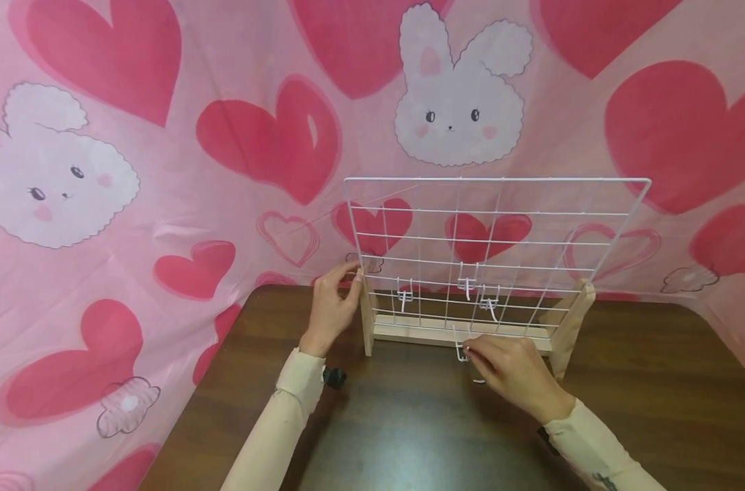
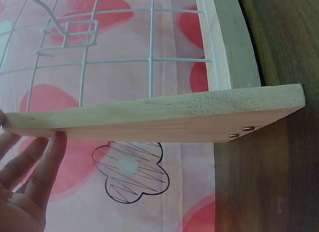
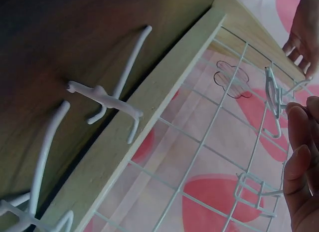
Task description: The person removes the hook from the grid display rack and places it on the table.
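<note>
A white wire grid rack (image 1: pixel 434 259) stands between two wooden side supports. My left hand (image 1: pixel 332 307) holds the top of the left wooden support (image 2: pixel 144 117), its fingertips against the outer face in the left wrist view. With my right hand (image 1: pixel 520 372) I pinch a white wire hook (image 1: pixel 460 351) in front of the lower grid; it shows large by my fingertips, the hook (image 3: pixel 271 102) standing before the wires. Several white hooks, such as this hook (image 1: pixel 404 295), hang on the lower half of the grid.
Loose white hooks (image 3: pixel 107 100) lie on the dark wooden table (image 1: pixel 409 429) near the wooden base bar (image 1: pixel 421 331); my right hand mostly hides them in the head view. A pink cloth (image 1: pixel 213 191) with hearts and rabbits hangs behind the table.
</note>
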`<state>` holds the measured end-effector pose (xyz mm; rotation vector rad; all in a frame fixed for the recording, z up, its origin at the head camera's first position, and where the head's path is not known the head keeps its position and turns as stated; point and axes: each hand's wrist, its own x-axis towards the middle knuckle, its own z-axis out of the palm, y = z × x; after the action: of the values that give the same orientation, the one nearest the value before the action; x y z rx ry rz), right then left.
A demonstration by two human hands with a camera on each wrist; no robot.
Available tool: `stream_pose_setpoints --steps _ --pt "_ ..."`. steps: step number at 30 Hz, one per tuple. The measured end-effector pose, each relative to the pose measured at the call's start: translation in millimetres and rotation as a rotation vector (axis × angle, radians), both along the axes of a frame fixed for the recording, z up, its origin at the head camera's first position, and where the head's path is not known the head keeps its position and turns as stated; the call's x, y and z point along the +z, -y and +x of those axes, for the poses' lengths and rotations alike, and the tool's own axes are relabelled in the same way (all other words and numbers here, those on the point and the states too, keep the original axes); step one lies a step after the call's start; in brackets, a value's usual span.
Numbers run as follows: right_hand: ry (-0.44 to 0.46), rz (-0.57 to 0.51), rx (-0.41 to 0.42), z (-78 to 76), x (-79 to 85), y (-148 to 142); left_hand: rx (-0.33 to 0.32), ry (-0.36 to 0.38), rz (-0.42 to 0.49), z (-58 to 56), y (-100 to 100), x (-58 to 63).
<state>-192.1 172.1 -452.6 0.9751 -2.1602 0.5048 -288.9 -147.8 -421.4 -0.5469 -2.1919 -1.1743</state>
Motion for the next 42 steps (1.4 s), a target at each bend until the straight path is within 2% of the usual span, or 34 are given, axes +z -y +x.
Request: stream_pose_setpoints --steps 5,13,31,42 --pt "0.040 0.043 -0.008 -0.5 -5.1 1 0.012 0.011 0.001 0.4 1 -1.2" --pt "0.051 0.109 -0.028 0.2 -11.7 2 0.016 0.020 0.002 2.2 0 -2.8" --pt "0.198 0.270 -0.072 1.3 -19.7 4 0.011 0.024 0.005 1.6 0 -2.5" --pt "0.200 0.295 -0.085 -1.5 -22.2 3 0.007 0.002 0.000 0.1 0 -1.8"
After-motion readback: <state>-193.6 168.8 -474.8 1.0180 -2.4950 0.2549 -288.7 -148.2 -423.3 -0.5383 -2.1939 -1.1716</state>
